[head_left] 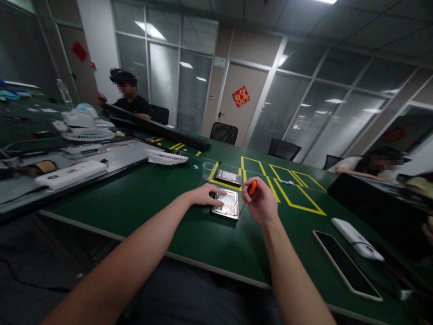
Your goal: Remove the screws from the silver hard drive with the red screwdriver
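Note:
A silvery hard drive lies on the green table in front of me. My left hand holds it at its left side, thumb and fingers apart on its top. My right hand is closed around a screwdriver with an orange and black handle. Its thin shaft slants down toward the drive's right edge; whether the tip touches is too small to tell. Just beyond lies a second hard drive, inside a yellow taped outline, beside a clear plastic cup.
Left are a white fan part, a large panel and a long black bar. A phone and a white device lie at right. One person sits far left, another at right behind a black box.

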Motion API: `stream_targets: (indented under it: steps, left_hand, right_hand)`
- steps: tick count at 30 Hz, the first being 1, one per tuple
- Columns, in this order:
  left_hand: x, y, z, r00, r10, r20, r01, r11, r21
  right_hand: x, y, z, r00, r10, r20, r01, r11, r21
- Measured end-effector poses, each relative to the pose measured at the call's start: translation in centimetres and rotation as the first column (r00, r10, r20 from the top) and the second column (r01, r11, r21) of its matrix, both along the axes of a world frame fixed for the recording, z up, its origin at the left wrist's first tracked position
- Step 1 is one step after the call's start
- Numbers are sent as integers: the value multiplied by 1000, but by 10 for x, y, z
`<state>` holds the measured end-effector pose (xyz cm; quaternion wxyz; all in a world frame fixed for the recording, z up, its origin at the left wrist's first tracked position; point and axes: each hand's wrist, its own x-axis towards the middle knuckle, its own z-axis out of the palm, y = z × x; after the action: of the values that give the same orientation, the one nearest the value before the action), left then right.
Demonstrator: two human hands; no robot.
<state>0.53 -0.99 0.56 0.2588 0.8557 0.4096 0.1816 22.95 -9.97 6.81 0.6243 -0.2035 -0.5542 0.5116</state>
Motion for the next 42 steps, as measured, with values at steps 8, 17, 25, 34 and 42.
stream_targets:
  steps: [8,17,25,34,42]
  left_hand:
    - [0,0,-1,1000,-9,16,8,1000,13]
    - [0,-1,1,1000,-16,11,16,1000,12]
    - [0,-1,0,1000,-8,11,8,1000,17]
    - [0,-2,2,1000,0,2,0,1000,0]
    - [0,1,-1,1000,2,6,-2,1000,1]
  right_hand:
    - [-1,-1,-2,1000,-3,10,3,1000,8]
    - [0,0,0,1000,23,-8,-23,1000,-6]
    - [1,-2,-2,1000,14,-6,-14,1000,11]
    - [1,0,1,999,48,-22,-49,999,-14]
    - [0,-2,0,999,33,-20,-33,999,3]
